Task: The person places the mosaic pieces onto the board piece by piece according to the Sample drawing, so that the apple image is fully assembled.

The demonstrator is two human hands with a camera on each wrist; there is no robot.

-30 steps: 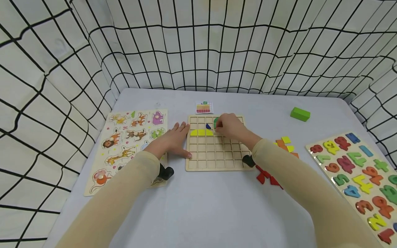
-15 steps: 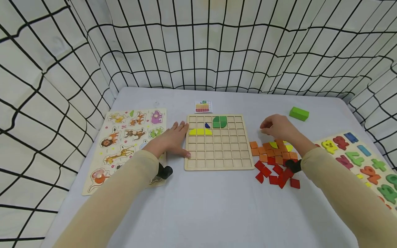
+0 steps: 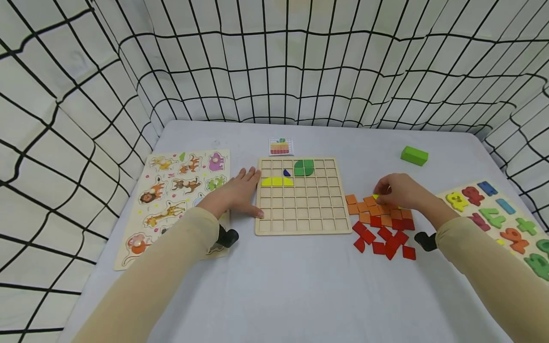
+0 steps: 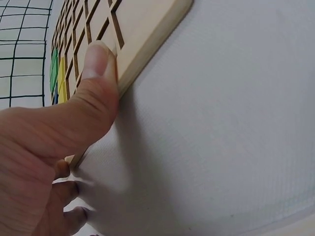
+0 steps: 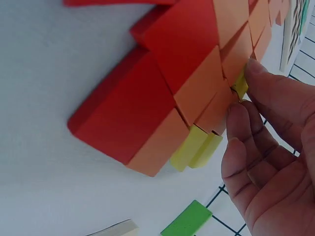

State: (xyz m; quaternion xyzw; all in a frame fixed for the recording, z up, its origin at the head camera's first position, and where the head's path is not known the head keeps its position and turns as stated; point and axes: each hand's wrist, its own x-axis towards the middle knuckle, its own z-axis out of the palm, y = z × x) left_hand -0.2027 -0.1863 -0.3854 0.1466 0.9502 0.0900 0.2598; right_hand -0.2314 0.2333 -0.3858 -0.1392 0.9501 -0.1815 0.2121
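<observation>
A wooden grid board (image 3: 300, 202) lies mid-table, with yellow pieces (image 3: 277, 181), a small blue piece (image 3: 287, 173) and green pieces (image 3: 304, 167) in its upper cells. My left hand (image 3: 241, 194) rests at the board's left edge, fingers spread; in the left wrist view the thumb (image 4: 93, 93) presses on the rim. Right of the board, my right hand (image 3: 402, 194) is at the far side of a pile of orange tiles (image 3: 363, 207) and red tiles (image 3: 391, 245). Its thumb and fingertips pinch a yellow piece (image 5: 240, 84), partly hidden among the orange tiles.
A small picture card (image 3: 280, 146) lies behind the board. An animal puzzle (image 3: 171, 190) is on the left, under the left forearm. At the right are a number puzzle (image 3: 491, 209) and a green block (image 3: 414, 156). Black netting (image 3: 274, 71) surrounds the table.
My right hand has left the green pieces on the board, moved right to the tile pile and come down onto a yellow piece there. The left hand stays in place.
</observation>
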